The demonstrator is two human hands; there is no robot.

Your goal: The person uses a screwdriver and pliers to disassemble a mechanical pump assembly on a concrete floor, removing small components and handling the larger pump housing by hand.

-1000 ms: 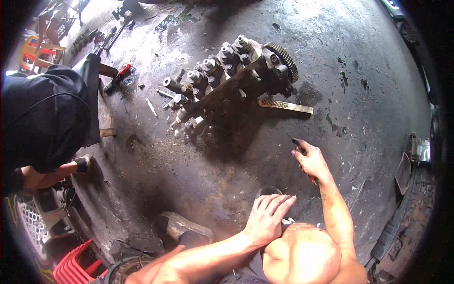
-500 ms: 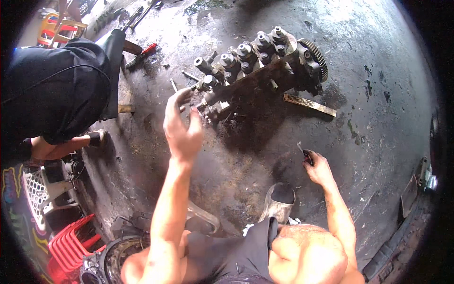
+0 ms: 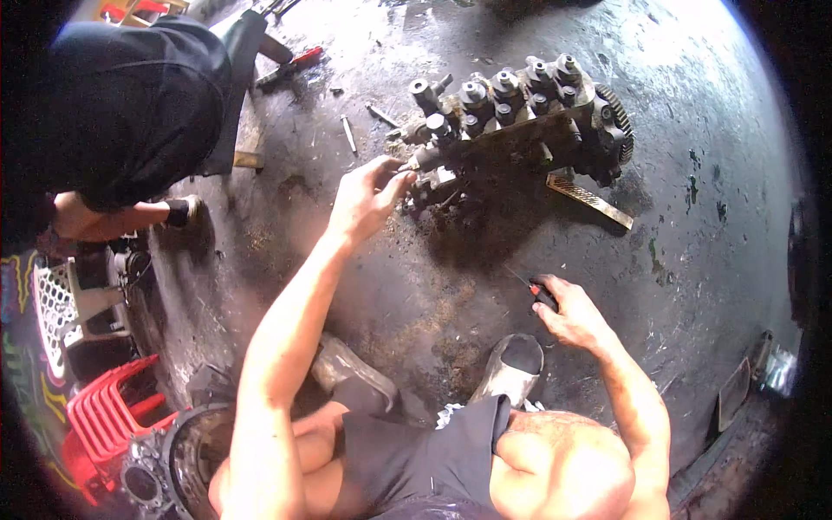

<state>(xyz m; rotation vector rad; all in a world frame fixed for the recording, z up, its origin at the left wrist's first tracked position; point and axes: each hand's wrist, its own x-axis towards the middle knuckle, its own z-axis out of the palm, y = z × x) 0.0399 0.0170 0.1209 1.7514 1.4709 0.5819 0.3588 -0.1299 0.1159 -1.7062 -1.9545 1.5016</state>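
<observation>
A greasy metal injection pump (image 3: 511,130) lies on the dark floor ahead of me, several fittings upright along its top and a toothed gear (image 3: 614,121) at its right end. My left hand (image 3: 368,199) is at the pump's left end, thumb and fingers closed around a small part there. The fingers cover most of that part. My right hand (image 3: 572,312) is lower and to the right, apart from the pump. It grips a screwdriver (image 3: 543,296) with a black and red handle, the thin shaft pointing up and left.
Two small metal rods (image 3: 348,135) and a red-handled tool (image 3: 293,68) lie beyond my left hand. A slotted metal strip (image 3: 589,201) touches the pump's shadow. Another person in black (image 3: 130,113) is at the left. Red plastic chairs (image 3: 113,407) and a round metal housing (image 3: 178,451) stand lower left.
My left hand's fingers have closed at the pump's left end from a more open pose. The right hand has turned the screwdriver's shaft further left. The view has shifted.
</observation>
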